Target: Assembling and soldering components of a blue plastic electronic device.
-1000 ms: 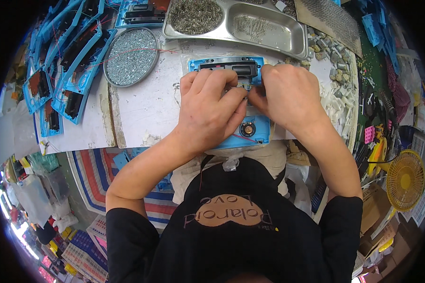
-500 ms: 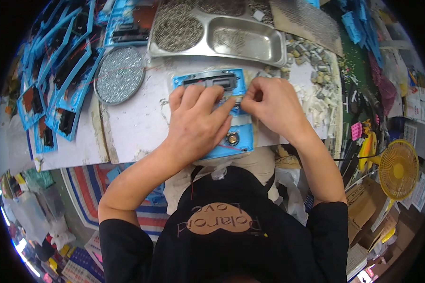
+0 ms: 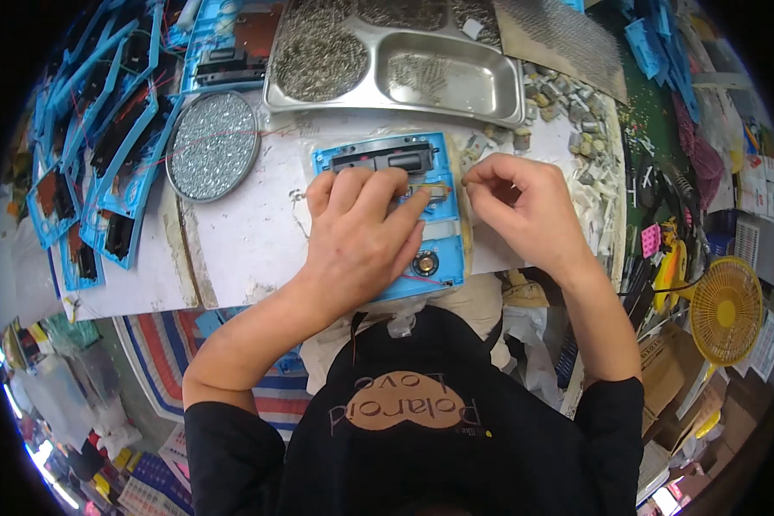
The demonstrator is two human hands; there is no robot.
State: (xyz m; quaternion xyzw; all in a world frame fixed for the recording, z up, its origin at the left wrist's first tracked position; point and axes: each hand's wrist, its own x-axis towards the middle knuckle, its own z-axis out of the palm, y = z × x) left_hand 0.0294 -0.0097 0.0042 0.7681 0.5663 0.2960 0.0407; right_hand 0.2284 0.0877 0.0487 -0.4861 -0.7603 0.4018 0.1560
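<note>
A blue plastic housing (image 3: pixel 443 252) lies on the worktable in front of me, with a long black part (image 3: pixel 400 159) across its top and a small round speaker (image 3: pixel 425 263) near its lower edge. My left hand (image 3: pixel 353 228) rests over its left side, fingers curled and pressing down on it. The left index fingertip touches a small metal motor (image 3: pixel 436 192) set in the housing. Just off the right edge, my right hand (image 3: pixel 525 202) has thumb and forefinger pinched together; whatever is between them is too small to make out.
A steel divided tray (image 3: pixel 499 82) holding screws stands at the back, and a round dish (image 3: pixel 213 146) of small metal pieces sits left of it. Loose motors (image 3: pixel 568 107) and white plastic parts (image 3: pixel 585 189) lie at right. More blue housings (image 3: pixel 120 138) are stacked far left.
My right hand has drawn away from the motor to the right, uncovering the motor and the housing's right side. The left hand has stayed on the housing.
</note>
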